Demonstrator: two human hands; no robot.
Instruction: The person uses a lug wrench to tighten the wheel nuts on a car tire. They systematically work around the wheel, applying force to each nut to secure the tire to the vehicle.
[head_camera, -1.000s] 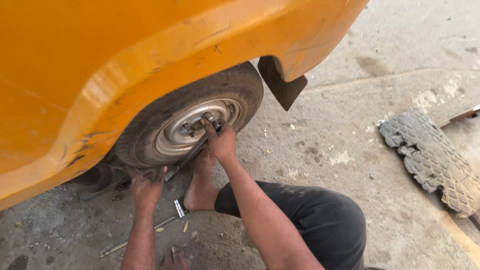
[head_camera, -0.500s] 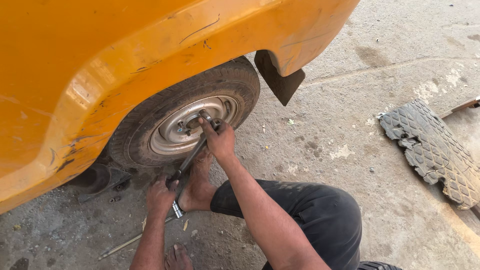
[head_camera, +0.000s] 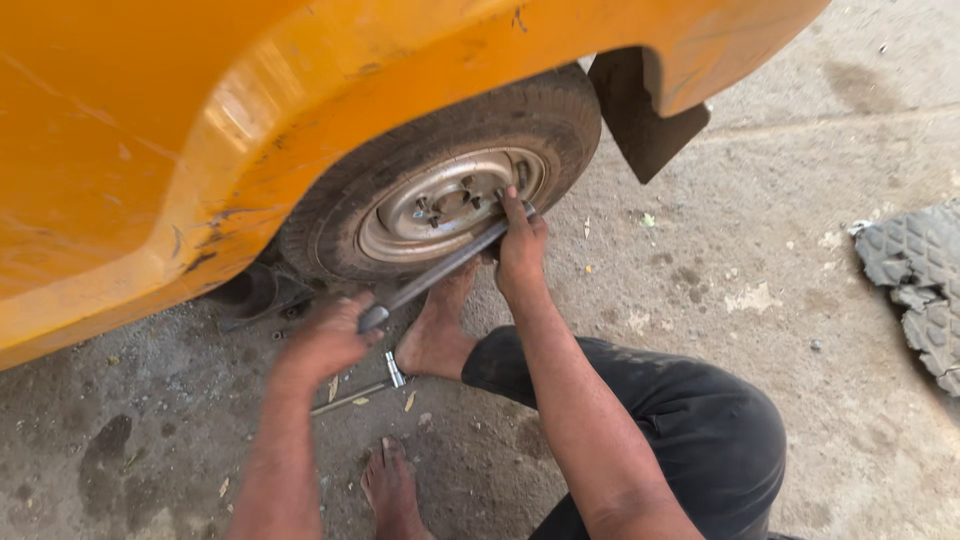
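Both our hands on a wheel wrench at the yellow vehicle's wheel.

Our left hand grips the wrench handle's low end; our right hand clasps its upper end against the wheel hub.

A black mud flap, a torn rubber mat, and a small tool on concrete.

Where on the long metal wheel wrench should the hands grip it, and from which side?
Grip the wheel wrench at both ends: the left hand on the low free end for leverage, the right hand steadying the socket end at the wheel. Come from the open ground side, since the bar slants down away from the rim.
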